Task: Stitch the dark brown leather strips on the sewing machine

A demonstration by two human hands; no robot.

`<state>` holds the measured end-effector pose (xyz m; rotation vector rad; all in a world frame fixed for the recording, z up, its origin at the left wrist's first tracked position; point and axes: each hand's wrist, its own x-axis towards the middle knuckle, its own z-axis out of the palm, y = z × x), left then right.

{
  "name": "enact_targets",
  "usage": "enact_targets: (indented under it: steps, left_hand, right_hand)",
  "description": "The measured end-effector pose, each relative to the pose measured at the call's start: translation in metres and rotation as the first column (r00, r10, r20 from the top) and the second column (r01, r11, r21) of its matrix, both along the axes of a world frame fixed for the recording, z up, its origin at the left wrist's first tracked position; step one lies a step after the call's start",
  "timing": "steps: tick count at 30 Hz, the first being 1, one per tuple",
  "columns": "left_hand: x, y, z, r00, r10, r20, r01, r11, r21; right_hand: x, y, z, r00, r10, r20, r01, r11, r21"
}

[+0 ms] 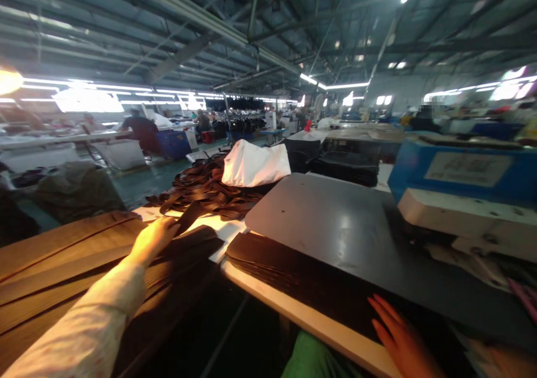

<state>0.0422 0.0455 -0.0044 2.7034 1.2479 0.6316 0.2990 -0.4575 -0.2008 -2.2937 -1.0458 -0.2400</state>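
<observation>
Brown strip (189,216) pinched in left hand (155,236), right hand (398,333) splayed by fabric stack (289,263) along sewing table's (323,213) near edge; strip pile (191,185) looks unsorted tbh.

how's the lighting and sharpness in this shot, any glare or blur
Head view: warm, bright light on the left hand, dimmer light on the right hand, glare on the grey tabletop, white label too blurred to read.

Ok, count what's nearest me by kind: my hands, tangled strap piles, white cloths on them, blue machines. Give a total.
Hands, left hand and right hand: 2
Strap pile: 1
White cloth: 1
Blue machine: 1
Total: 5
</observation>
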Motion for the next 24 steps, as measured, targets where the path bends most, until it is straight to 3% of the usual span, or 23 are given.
enact_targets:
  steps: [2,5,8,10,12,16,18,20,22,24]
  left_hand:
    - [0.010,-0.034,0.013,0.998,-0.069,0.013,0.068,0.993,0.094]
    - [0.029,-0.117,0.030,0.934,-0.344,0.100,0.316,0.922,0.223]
    - [0.052,-0.214,0.032,0.765,-0.633,0.122,0.612,0.772,0.171]
    - [0.067,-0.269,0.026,0.622,-0.769,0.148,0.771,0.634,0.060]
    - [0.083,-0.311,0.018,0.503,-0.833,0.229,0.857,0.515,-0.008]
    - [0.104,-0.358,0.020,0.351,-0.843,0.407,0.935,0.337,-0.108]
    - [0.107,-0.371,0.032,0.244,-0.869,0.431,0.970,0.212,-0.120]
    - [0.110,-0.380,0.047,0.141,-0.896,0.420,0.990,0.125,-0.066]
    - [0.117,-0.384,0.059,0.094,-0.917,0.387,0.995,0.101,-0.002]
    - [0.135,-0.382,0.061,0.107,-0.937,0.334,0.991,0.127,0.041]
  right_hand:
    - [-0.027,0.018,0.039,0.989,0.092,-0.120,-0.091,0.996,0.014]
    - [-0.068,0.044,0.106,0.940,0.261,-0.221,-0.240,0.964,0.119]
    - [-0.096,0.058,0.155,0.885,0.386,-0.261,-0.313,0.907,0.281]
    - [-0.105,0.059,0.171,0.859,0.423,-0.289,-0.298,0.872,0.389]
    - [-0.107,0.055,0.178,0.858,0.394,-0.329,-0.212,0.855,0.473]
    - [-0.092,0.029,0.191,0.879,0.222,-0.422,0.070,0.816,0.574]
    - [-0.079,0.011,0.205,0.890,0.119,-0.440,0.188,0.783,0.593]
    - [-0.064,-0.007,0.219,0.903,0.019,-0.430,0.256,0.778,0.574]
    - [-0.047,-0.020,0.226,0.914,-0.062,-0.401,0.277,0.816,0.507]
    - [-0.027,-0.028,0.223,0.926,-0.115,-0.360,0.270,0.868,0.416]
